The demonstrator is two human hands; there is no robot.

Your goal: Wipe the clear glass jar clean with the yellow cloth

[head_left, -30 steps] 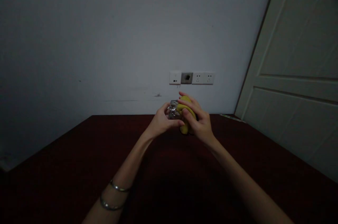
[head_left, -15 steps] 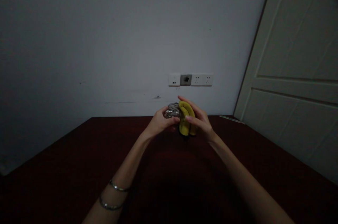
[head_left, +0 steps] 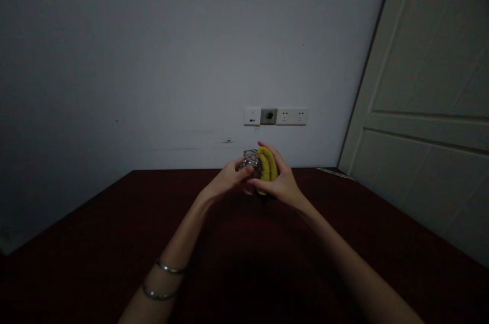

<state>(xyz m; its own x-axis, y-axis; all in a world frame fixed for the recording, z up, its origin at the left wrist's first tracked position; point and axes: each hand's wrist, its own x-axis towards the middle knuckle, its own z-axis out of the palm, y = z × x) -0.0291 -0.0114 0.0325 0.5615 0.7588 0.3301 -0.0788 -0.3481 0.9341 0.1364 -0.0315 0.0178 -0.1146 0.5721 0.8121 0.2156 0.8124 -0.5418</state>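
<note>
In the middle of the head view, my left hand point(head_left: 231, 177) is closed round a small, shiny clear glass vessel point(head_left: 251, 159), its thumb across the front. A folded yellow cloth point(head_left: 267, 163) is pressed to the right side of the glass. My right hand point(head_left: 282, 179) grips this cloth, with the fingers behind it and the thumb in front, reaching toward the left thumb. Both things are held up above the dark red table point(head_left: 244, 242). Fingers and cloth hide part of the vessel, and its exact kind is unclear in the dim light.
Behind the table rises a pale wall point(head_left: 183, 59) with a row of sockets and switches point(head_left: 275, 116). On the right stands a light panelled door point(head_left: 428, 110). A thin patterned strip point(head_left: 335, 173) lies at the table's back right edge.
My right hand has shifted slightly left, bringing the cloth closer against the glass, and its thumb now sits lower. The left thumb has moved up a little on the vessel.
</note>
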